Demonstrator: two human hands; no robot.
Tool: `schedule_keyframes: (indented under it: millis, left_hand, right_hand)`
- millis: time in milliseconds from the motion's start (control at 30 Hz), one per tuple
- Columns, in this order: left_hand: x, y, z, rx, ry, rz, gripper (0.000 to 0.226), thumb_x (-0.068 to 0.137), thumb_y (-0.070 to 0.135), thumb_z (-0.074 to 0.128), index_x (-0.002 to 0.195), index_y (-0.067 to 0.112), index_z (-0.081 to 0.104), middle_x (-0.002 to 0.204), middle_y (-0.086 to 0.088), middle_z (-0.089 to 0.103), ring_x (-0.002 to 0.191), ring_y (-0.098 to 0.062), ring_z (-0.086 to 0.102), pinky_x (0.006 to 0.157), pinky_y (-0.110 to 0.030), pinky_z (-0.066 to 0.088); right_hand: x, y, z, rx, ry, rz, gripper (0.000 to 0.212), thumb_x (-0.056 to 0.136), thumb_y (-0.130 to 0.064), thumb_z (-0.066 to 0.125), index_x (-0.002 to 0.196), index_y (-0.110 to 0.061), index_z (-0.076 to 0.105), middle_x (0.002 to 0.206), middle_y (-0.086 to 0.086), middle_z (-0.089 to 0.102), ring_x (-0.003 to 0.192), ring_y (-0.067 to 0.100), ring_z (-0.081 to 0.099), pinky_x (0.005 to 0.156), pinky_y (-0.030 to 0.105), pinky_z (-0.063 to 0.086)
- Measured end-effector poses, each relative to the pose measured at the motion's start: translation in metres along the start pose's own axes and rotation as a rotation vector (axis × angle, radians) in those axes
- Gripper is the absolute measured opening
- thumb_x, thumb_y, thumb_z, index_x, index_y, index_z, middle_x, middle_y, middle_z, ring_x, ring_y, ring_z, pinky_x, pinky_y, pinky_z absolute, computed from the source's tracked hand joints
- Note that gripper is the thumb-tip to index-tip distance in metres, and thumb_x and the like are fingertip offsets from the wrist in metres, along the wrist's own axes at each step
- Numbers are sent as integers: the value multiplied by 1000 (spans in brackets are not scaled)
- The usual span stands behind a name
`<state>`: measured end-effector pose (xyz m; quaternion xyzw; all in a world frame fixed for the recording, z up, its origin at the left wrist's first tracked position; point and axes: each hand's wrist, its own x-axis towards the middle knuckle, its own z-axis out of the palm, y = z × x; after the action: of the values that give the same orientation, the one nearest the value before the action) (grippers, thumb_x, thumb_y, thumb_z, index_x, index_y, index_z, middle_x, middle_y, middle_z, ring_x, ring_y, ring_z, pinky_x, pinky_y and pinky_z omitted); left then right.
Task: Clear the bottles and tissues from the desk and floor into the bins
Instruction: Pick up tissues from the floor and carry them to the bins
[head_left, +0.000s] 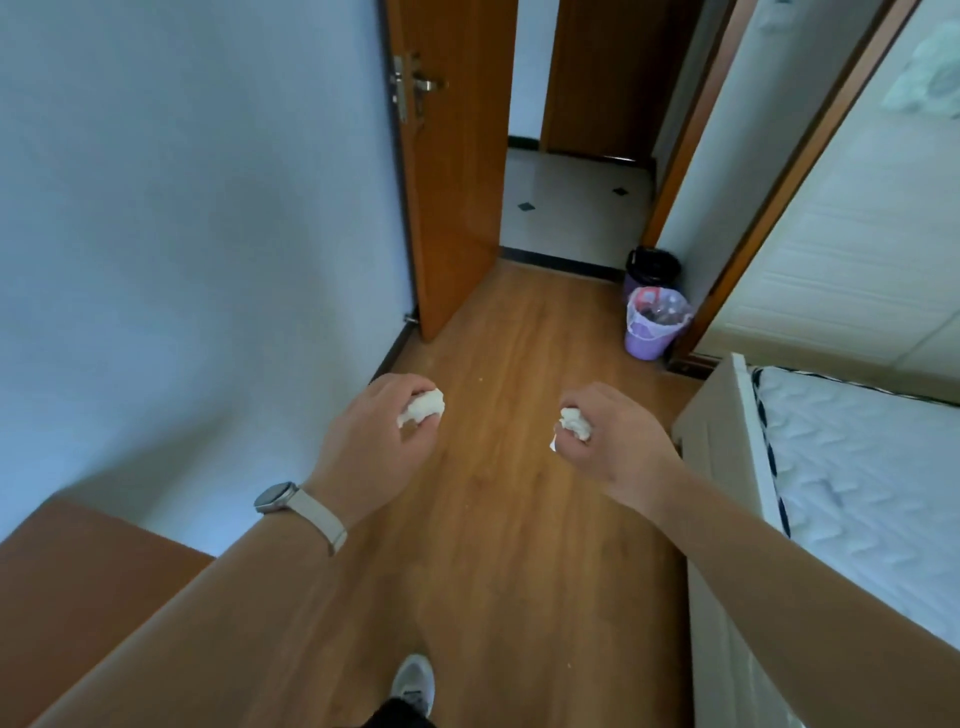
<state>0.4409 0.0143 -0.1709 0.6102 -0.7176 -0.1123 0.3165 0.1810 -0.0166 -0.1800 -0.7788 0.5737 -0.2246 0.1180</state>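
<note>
Head view: L hand (374, 431) is out in front, fingers curled round a crumpled white tissue wad (423, 408) that pokes out past the fingertips. R hand (608, 441) is level w/ it and well apart, fingers closed tight on a second tissue wad (574, 423), a bit of which shows under the knuckles. Both hands are above the wood floor (519, 545). Two bins are ahead and to the right of the R hand, well apart from it, by the wall. The nearer purple bin (649, 338) has a pale liner and holds clear plastic items, prob. bottles, w/ something red. Just behind it and touching or nearly so is the dark-lined bin (652, 267); can't tell its contents. A watch (275, 498) is on the L wrist. A brown desk corner (78, 597) is left of the L arm, a white mattress (857, 467) right of the R arm.
</note>
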Motion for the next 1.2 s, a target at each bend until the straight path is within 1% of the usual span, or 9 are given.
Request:
schedule_keyframes:
  millis: [100, 267, 433, 567, 667, 767, 933, 1033, 1200]
  left_hand:
    - [40, -39, -7, -17, -25, 26, 23, 89, 24, 67, 111, 19, 62, 100, 12, 59, 85, -5, 54, 70, -5, 34]
    - [104, -86, -6, -60, -93, 48, 26, 90, 27, 66, 114, 21, 61, 102, 12, 59, 84, -1, 53, 71, -5, 36]
    - [151, -97, 8, -128, -158, 139, 27, 89, 23, 67, 114, 19, 62, 104, 8, 63, 88, -1, 54, 75, -7, 38]
    - [188, -95, 28, -131, -217, 191, 27, 90, 28, 67, 116, 23, 61, 105, 16, 58, 89, 2, 53, 79, -8, 42]
    - [218, -88, 48, -136, -252, 211, 26, 91, 29, 66, 116, 26, 60, 104, 18, 58, 87, 10, 51, 73, -5, 38]
    - [245, -86, 68, -129, -274, 218, 26, 91, 29, 66, 116, 28, 59, 103, 20, 57, 89, 11, 51, 71, -6, 38]
    - [303, -95, 111, -73, -316, 156, 28, 91, 31, 65, 117, 25, 60, 106, 16, 60, 92, -3, 56, 77, -7, 39]
    - [354, -87, 135, -66, -299, 128, 27, 90, 32, 65, 115, 25, 61, 108, 11, 64, 96, -8, 59, 81, -15, 46]
    - [449, -41, 178, -63, -318, 160, 27, 90, 30, 66, 115, 24, 61, 107, 12, 63, 94, -7, 58, 74, -5, 37]
  right_hand:
    - [47, -19, 14, -26, -17, 4, 17, 82, -23, 66, 99, -22, 62, 89, -15, 49, 81, 9, 50, 68, 23, 34]
    - [99, -37, 20, -61, 10, 58, 17, 83, -26, 65, 99, -23, 60, 90, -11, 53, 78, 10, 52, 65, 28, 45]
    - [126, -27, 16, -99, 17, 181, 19, 85, -32, 66, 102, -28, 57, 92, -13, 52, 79, 8, 53, 63, 19, 37]
    - [142, -12, 13, -106, 111, 176, 17, 83, -27, 68, 97, -24, 59, 88, -12, 52, 73, 9, 52, 61, 22, 39]
    - [158, 10, 15, -96, 174, 167, 17, 80, -22, 70, 95, -18, 62, 86, -11, 51, 69, 11, 50, 57, 23, 38]
    - [180, 40, 22, -74, 176, 192, 16, 80, -21, 70, 94, -18, 62, 86, -12, 49, 68, 10, 48, 55, 20, 35]
    - [243, 102, 38, -3, 158, 204, 16, 81, -23, 68, 95, -21, 61, 87, -12, 52, 71, 10, 51, 59, 27, 46]
    - [286, 141, 32, 18, 156, 211, 16, 81, -25, 68, 95, -23, 60, 87, -13, 52, 71, 9, 51, 59, 27, 47]
    - [351, 216, -2, 22, 94, 265, 18, 86, -33, 65, 101, -30, 57, 91, -18, 51, 76, 6, 55, 64, 15, 43]
